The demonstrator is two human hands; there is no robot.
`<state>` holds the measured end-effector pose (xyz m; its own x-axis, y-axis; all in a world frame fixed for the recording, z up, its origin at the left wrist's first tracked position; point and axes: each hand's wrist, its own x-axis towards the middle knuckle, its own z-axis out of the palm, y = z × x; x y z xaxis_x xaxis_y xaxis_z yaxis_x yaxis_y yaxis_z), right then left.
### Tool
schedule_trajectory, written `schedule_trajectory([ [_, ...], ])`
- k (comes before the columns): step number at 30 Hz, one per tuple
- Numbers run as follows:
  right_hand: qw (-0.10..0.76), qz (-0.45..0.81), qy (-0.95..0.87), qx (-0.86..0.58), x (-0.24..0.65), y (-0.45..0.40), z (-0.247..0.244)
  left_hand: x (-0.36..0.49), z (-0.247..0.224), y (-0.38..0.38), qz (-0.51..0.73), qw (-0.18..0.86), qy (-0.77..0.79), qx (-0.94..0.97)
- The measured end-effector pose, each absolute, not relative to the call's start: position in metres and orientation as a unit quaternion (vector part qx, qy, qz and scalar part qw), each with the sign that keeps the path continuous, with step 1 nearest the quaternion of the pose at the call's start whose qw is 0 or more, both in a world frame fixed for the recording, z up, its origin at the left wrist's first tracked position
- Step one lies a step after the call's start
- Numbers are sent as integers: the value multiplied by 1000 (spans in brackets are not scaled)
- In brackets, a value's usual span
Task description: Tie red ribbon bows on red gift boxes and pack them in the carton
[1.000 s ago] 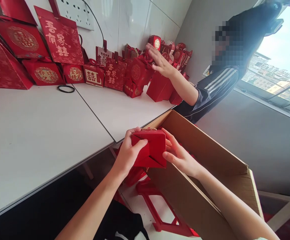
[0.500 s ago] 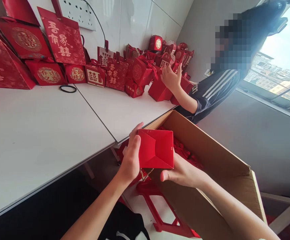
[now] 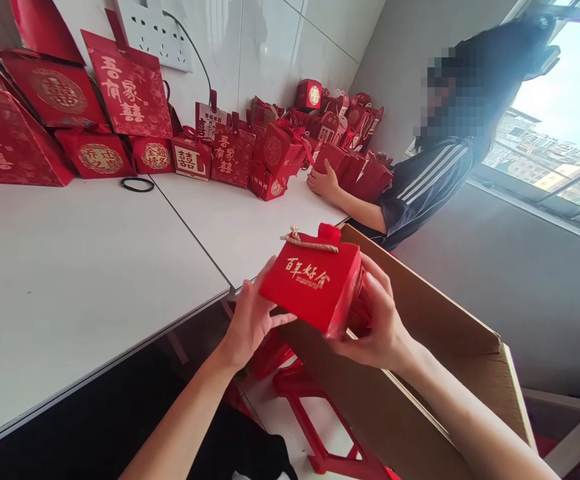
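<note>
"What are those two hands holding?"

"A red gift box (image 3: 310, 283) with gold writing. It has a twisty rope handle (image 3: 315, 246) near the top."

"Where is it?"

"Up in the air and tipped, near the edge of the white tabletop (image 3: 70, 280) and by the left end of a big cardboard box (image 3: 440, 313)."

"How do the fingers hold it?"

"The right hand (image 3: 383, 323) grasps the right side, with its fingers bent around it. The left hand (image 3: 254, 320) is at the left end, with its fingers spread apart. I can't tell if they grip it or just touch it."

"What is down low?"

"A red stool (image 3: 323, 430), on the floor beside the cardboard box."

"Is someone else there?"

"Yes, a person in a dark sleeve (image 3: 435, 170) with white stripes. That person's hand (image 3: 324, 183) touches some dark red boxes (image 3: 353, 175) on the tabletop."

"And along the wall?"

"Lots of other red boxes (image 3: 235, 157), some piled up. A black ring (image 3: 138, 185) lies in front."
</note>
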<state>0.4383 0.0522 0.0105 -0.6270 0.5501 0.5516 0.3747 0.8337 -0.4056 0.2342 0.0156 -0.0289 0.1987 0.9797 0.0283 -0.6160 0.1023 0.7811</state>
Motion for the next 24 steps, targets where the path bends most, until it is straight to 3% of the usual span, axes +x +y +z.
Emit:
schedule_trajectory([
  [3, 310, -30, -929, -200, 441, 50, 12, 236, -26, 17, 575, 726, 266, 268],
  [6, 292, -73, -944, -133, 439, 43, 12, 238, -24, 20, 593, 742, 267, 163],
  [10, 408, -85, -906, -78, 432, 40, 6, 240, -29, 22, 598, 760, 225, 117],
  [13, 498, 13, -858, -127, 427, 39, 8, 243, -36, 20, 609, 748, 213, 157],
  [19, 341, 299, -872, -186, 430, 36, 21, 248, -34, 21, 620, 732, 185, 213],
  [24, 394, 248, -853, -235, 432, 41, 15, 235, -16, 24, 670, 624, 336, 221],
])
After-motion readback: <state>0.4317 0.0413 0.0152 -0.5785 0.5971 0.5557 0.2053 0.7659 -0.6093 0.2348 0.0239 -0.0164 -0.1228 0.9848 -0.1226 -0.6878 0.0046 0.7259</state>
